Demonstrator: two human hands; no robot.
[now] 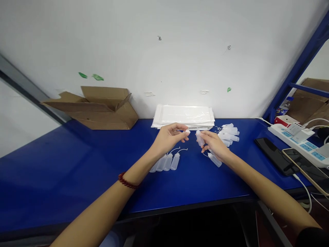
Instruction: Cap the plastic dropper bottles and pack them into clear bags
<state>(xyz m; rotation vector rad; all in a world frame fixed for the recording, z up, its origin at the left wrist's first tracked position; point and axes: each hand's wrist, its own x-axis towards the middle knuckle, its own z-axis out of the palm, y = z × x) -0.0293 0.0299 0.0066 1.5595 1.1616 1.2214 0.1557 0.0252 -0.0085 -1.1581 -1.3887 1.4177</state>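
My left hand (169, 137) is raised over the blue table (77, 164), fingers pinched on a small white cap (187, 131). My right hand (213, 144) faces it a short way to the right, closed round a small translucent squeeze bottle (199, 138). Below the left hand lies a row of similar bottles (167, 162) with thin curved nozzles. One more bottle (215, 160) rests under the right wrist. A pile of bottles (229, 133) sits just right of the right hand.
A stack of clear plastic bags (183, 116) lies against the wall behind my hands. An open cardboard box (97, 106) stands at the back left. Two phones (276, 155) and a white power strip (295, 139) with cables occupy the right end.
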